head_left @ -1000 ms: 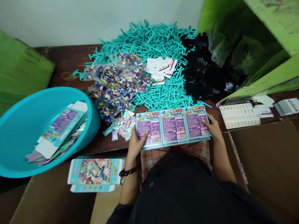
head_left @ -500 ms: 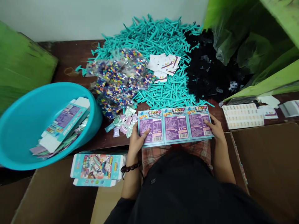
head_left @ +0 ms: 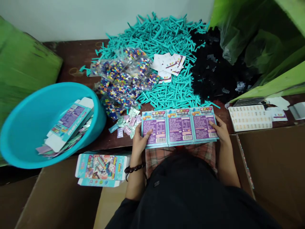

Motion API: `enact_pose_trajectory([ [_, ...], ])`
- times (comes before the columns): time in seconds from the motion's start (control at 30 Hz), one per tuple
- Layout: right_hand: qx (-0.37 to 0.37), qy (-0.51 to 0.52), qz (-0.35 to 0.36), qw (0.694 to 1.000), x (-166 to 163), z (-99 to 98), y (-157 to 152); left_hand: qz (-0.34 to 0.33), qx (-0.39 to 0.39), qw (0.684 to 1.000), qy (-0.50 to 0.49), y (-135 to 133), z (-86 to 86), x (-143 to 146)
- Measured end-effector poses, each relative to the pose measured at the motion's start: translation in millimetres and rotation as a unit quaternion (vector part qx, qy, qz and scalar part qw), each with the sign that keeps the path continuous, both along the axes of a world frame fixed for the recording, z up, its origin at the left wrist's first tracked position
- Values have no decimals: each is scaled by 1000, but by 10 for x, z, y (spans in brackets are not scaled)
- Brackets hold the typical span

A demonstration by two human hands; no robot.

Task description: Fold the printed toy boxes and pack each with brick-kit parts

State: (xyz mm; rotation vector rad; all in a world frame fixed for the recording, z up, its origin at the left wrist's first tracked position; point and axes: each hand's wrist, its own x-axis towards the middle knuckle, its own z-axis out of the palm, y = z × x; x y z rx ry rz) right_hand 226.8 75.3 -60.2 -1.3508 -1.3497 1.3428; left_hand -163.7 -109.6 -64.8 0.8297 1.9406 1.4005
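Three printed boxes [head_left: 180, 127] in blue and purple lie side by side in a row, barcodes towards me, over the front edge of the table. My left hand [head_left: 141, 140] grips the left end of the row, thumb on top and fingers underneath. At the right end my right hand [head_left: 220, 128] grips in the same way. More blue edges show beneath the row; how many layers there are I cannot tell. Just left of my left hand are small pastel sachets [head_left: 130, 122]. A flattened, colourful box stack [head_left: 102, 168] rests lower left, below the table edge.
A turquoise tub [head_left: 26, 105] holds boxes and sachets at left. Turquoise hammer-like sticks [head_left: 164, 35] are heaped at the back, with bags of coloured beads [head_left: 124, 79] and white leaflets [head_left: 168, 65] on them. Black pieces [head_left: 214, 74] and a sticker sheet [head_left: 250, 118] lie right.
Both hands keep their grip on the row of boxes, which stays in nearly the same place. The whole view has shifted slightly.
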Motion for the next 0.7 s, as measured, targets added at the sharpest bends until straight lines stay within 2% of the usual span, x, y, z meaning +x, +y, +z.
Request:
enact_pose_trajectory([
  [0.2,13,-7,12,1000,-14,26,-6,16,15,999,-25,16,-23,11],
  [0.7,-3,-3,8,1000,-9,23,26,20,19,999,-38,27,55,37],
])
